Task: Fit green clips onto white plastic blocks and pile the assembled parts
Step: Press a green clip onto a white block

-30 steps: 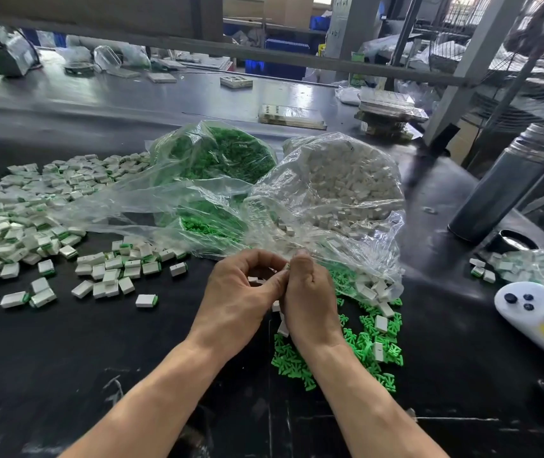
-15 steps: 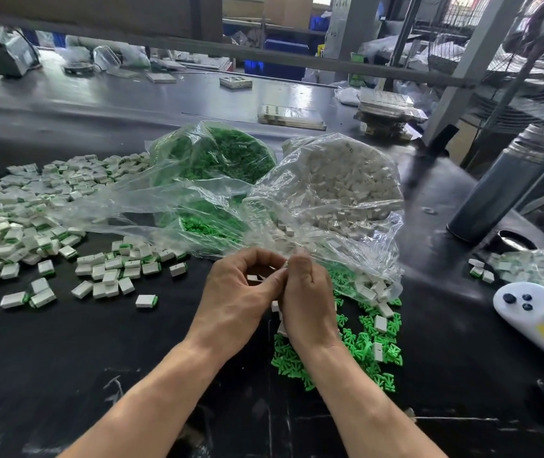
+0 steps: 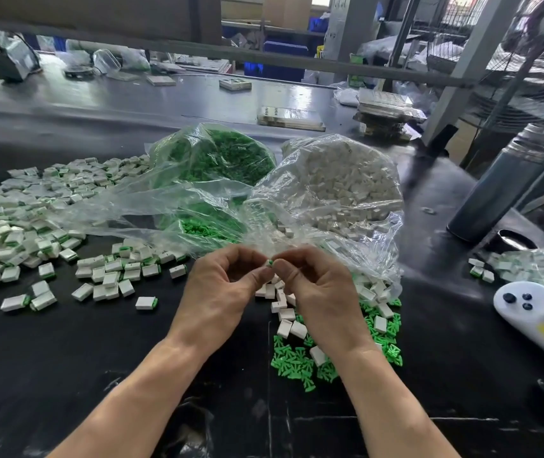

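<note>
Pinching a green clip (image 3: 270, 262) between left hand (image 3: 222, 289) and right hand (image 3: 321, 292) fingertips.

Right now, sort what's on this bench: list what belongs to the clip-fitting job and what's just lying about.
Job:
left hand and right hand, pinching a small part
loose green clips
loose white blocks
bag of green clips
bag of white blocks
assembled pile

Lying about:
steel flask
white handheld device
stacked trays

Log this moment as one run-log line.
left hand + right hand: pinching one small green-and-white part together | assembled pile: left | loose green clips: under right wrist
</note>
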`<state>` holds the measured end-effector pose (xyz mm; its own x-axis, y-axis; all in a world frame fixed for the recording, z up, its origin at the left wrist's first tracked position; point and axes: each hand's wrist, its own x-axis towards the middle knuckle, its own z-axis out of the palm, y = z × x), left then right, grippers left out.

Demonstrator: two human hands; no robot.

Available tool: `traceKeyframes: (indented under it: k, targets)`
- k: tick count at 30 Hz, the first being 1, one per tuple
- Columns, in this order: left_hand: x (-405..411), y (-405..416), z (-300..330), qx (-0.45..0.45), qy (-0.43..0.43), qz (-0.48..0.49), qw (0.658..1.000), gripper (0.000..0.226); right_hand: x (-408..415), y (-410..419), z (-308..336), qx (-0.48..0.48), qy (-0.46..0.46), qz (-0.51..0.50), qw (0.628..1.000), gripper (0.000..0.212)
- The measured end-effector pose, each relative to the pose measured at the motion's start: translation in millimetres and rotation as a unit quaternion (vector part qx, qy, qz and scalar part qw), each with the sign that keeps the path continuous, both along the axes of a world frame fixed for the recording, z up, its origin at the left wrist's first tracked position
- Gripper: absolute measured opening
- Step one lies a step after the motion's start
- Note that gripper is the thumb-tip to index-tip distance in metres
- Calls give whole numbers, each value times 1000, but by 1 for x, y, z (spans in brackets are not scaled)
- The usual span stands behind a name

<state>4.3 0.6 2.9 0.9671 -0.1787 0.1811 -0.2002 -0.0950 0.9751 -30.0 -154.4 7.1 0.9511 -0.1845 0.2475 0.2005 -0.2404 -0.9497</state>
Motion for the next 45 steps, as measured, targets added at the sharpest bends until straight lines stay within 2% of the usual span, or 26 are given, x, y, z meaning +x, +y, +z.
traceKeyframes:
  k: [4, 7, 10, 14, 17, 22, 27, 30, 37, 40, 45]
  targets:
    - [1, 6, 2, 51, 4, -27, 998, 9, 2, -2, -4, -24, 30, -16, 999, 8]
    - [10, 18, -1, 142, 27, -13, 989, 13, 2, -1, -8, -43, 54, -29, 997, 8]
    - [22, 38, -4, 274, 32, 56, 960, 14, 2, -6, -10, -44, 66, -60, 995, 9]
    - [36, 59, -5, 380, 29, 141, 914, 13, 2, -15, -11, -69, 82, -93, 990, 13]
    - [40, 63, -5, 417, 31, 180, 890, 6, 2, -22, -11, -110, 100, -105, 983, 14]
    - [43, 71, -4, 458, 25, 221, 861, 12, -1, -35, -6, -160, 127, -127, 971, 13]
    - [38, 71, 1, 466, -14, 245, 850, 15, -3, -43, 2, -207, 187, -105, 954, 9]
    - [32, 60, 4, 460, -35, 232, 856, 11, -5, -43, 6, -214, 207, -95, 950, 8]
    - [13, 25, -1, 356, -37, 77, 931, 7, -8, -44, 11, -227, 247, -64, 940, 12]
    - [8, 15, -7, 353, -50, 17, 934, 19, -7, -45, 11, -231, 262, -55, 935, 16]
    - [6, 6, -12, 354, -57, 1, 933, 24, -8, -46, 8, -244, 270, -29, 931, 18]
